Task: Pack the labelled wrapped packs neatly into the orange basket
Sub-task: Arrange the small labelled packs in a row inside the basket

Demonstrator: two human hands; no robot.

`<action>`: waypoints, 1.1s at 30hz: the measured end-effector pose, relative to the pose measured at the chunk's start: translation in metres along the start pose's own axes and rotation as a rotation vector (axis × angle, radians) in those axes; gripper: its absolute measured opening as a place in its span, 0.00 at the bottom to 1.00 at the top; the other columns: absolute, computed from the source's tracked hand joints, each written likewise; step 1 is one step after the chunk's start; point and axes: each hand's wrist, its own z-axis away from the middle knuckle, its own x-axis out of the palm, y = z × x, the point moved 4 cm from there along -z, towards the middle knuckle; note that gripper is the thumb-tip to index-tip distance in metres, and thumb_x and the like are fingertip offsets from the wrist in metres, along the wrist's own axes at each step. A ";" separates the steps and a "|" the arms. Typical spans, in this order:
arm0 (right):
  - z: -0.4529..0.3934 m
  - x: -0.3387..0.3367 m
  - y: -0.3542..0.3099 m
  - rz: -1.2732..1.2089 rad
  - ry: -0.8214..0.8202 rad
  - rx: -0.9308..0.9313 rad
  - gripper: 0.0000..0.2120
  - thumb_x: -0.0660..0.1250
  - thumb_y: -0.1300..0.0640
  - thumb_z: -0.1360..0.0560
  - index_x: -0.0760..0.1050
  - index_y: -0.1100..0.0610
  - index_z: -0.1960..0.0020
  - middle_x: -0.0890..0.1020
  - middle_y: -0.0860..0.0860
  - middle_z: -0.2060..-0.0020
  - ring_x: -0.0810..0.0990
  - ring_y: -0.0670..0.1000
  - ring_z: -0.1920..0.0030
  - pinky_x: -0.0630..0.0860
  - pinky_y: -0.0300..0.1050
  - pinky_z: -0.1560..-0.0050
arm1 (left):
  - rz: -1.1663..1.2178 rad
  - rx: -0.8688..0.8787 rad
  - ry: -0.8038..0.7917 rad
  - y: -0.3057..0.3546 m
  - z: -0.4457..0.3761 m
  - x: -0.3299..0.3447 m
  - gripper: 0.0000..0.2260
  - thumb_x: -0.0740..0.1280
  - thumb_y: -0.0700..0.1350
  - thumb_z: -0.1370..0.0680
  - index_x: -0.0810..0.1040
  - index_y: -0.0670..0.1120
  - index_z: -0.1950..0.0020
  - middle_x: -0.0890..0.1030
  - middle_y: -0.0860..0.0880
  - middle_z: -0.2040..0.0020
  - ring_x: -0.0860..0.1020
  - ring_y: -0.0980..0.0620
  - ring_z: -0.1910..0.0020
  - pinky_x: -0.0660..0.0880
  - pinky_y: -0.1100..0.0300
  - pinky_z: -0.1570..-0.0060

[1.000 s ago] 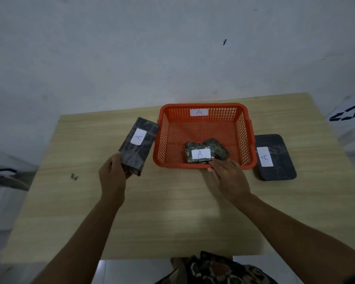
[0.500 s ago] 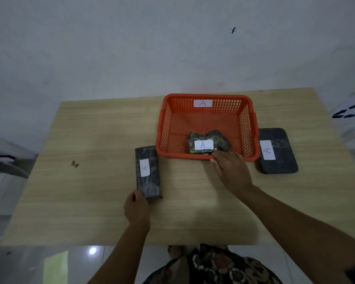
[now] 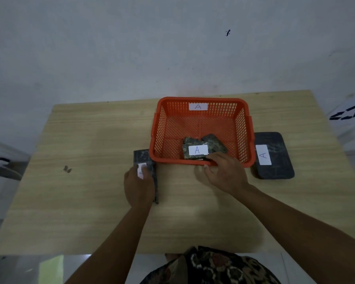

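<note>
The left hand [image 3: 138, 186] lies over a dark pack [image 3: 146, 162] flat on the table [image 3: 80, 201] just beside the basket [image 3: 203, 101]; its fingers cover the label, and whether they grip or only press cannot be told. The right hand [image 3: 225, 173] clasps the basket's near rim, steadying it. One labelled pack [image 3: 196, 150] sits inside near the front, overlapping a second one, and another pack [image 3: 273, 156] waits beside the right wall. To do this well, grip the long edges, lift clear of the rim, and lay the pack flat in the bare left half, label up.
</note>
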 end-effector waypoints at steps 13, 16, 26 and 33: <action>-0.043 0.023 0.005 -0.172 -0.150 0.363 0.26 0.64 0.44 0.22 0.68 0.54 0.28 0.73 0.54 0.31 0.72 0.55 0.32 0.72 0.52 0.36 | 0.028 0.145 -0.141 0.046 -0.047 0.018 0.12 0.66 0.47 0.21 0.84 0.44 0.44 0.86 0.45 0.50 0.82 0.47 0.51 0.72 0.61 0.52; -0.046 0.019 0.003 -0.193 -0.130 0.378 0.20 0.67 0.47 0.23 0.73 0.53 0.34 0.78 0.52 0.39 0.76 0.54 0.40 0.72 0.47 0.44 | 0.052 0.108 -0.174 0.045 -0.054 0.018 0.11 0.68 0.46 0.23 0.84 0.43 0.45 0.86 0.43 0.51 0.83 0.45 0.51 0.77 0.53 0.47; -0.052 0.015 0.001 -0.378 -0.165 0.410 0.15 0.76 0.55 0.28 0.81 0.54 0.43 0.84 0.50 0.47 0.80 0.48 0.47 0.74 0.39 0.48 | 0.070 0.008 -0.428 0.036 -0.073 0.028 0.11 0.67 0.47 0.23 0.85 0.45 0.46 0.86 0.47 0.54 0.83 0.47 0.55 0.79 0.49 0.47; -0.085 0.011 -0.025 -0.581 -0.142 0.460 0.10 0.74 0.57 0.26 0.84 0.55 0.45 0.84 0.47 0.51 0.82 0.47 0.48 0.80 0.43 0.46 | 0.102 -0.012 -0.486 0.052 -0.094 0.034 0.30 0.60 0.66 0.27 0.79 0.45 0.37 0.83 0.49 0.44 0.81 0.48 0.47 0.77 0.48 0.42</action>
